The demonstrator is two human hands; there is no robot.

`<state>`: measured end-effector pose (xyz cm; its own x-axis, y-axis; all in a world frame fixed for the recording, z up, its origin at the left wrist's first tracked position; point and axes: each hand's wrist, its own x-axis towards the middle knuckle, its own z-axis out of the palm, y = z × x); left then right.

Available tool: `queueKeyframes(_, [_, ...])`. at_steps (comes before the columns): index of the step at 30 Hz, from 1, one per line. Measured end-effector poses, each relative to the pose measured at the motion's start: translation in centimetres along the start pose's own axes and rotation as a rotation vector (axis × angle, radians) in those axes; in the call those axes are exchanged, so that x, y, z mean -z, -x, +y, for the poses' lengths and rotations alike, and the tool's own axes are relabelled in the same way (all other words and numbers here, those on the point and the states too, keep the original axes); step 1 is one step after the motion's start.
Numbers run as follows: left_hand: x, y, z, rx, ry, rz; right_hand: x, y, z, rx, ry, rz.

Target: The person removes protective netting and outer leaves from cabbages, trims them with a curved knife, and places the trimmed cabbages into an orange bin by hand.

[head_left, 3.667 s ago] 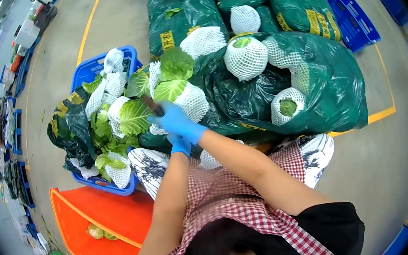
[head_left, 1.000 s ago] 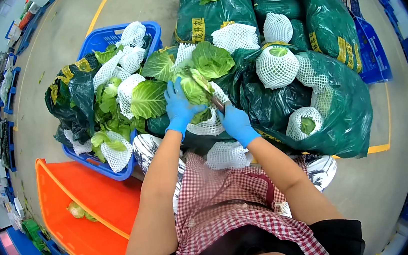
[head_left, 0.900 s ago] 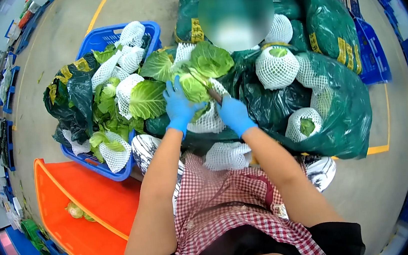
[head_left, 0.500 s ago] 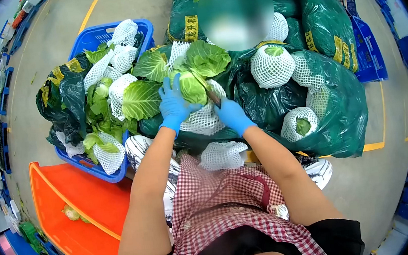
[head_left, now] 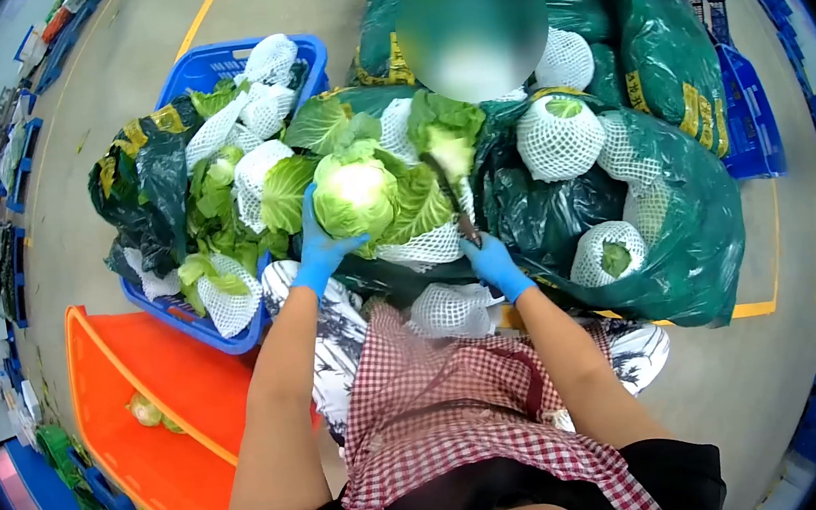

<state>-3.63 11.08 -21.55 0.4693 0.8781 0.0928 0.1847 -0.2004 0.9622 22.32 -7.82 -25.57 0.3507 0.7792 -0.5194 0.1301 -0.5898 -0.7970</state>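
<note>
At my far left the orange crate (head_left: 161,424) holds one small cabbage (head_left: 147,410), mostly bare inside. The blue crate (head_left: 197,324) is heaped with leaves and foam nets to its rim. My left hand (head_left: 319,247) cups the trimmed cabbage (head_left: 355,196); my right hand (head_left: 490,260) grips a knife (head_left: 452,198), fingers closed. Open green sack (head_left: 686,223) holds netted cabbages.

cabbage (head_left: 353,196): pale green round head, trimmed face up, loose outer leaves splayed to its right, held above a white foam net | knife (head_left: 452,200): dark narrow blade, pointing up and away, tip near the peeled leaves
</note>
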Motion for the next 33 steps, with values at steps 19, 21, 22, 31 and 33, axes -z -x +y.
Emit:
queueKeyframes(19, [2.8,-3.9,1.5,0.633,0.654,0.386,-1.3,5.3,-8.1,0.021,-0.422,0.117])
queueKeyframes(21, [4.7,-2.1,0.0,0.739,1.032,0.221,-2.7,6.4,-10.0,0.124,-0.428,0.033])
queueKeyframes(22, [5.3,-1.2,0.1,0.748,1.187,0.141,-3.5,6.4,-11.2,0.152,-0.329,0.021])
queueKeyframes(31, [4.7,0.7,-6.8,0.536,0.913,0.386,-13.4,-7.1,-15.7,0.054,-0.637,-0.096])
queueKeyframes(33, [4.0,1.5,-4.4,0.571,0.668,0.424,-13.6,-7.1,-16.1,0.01,-0.757,-0.085])
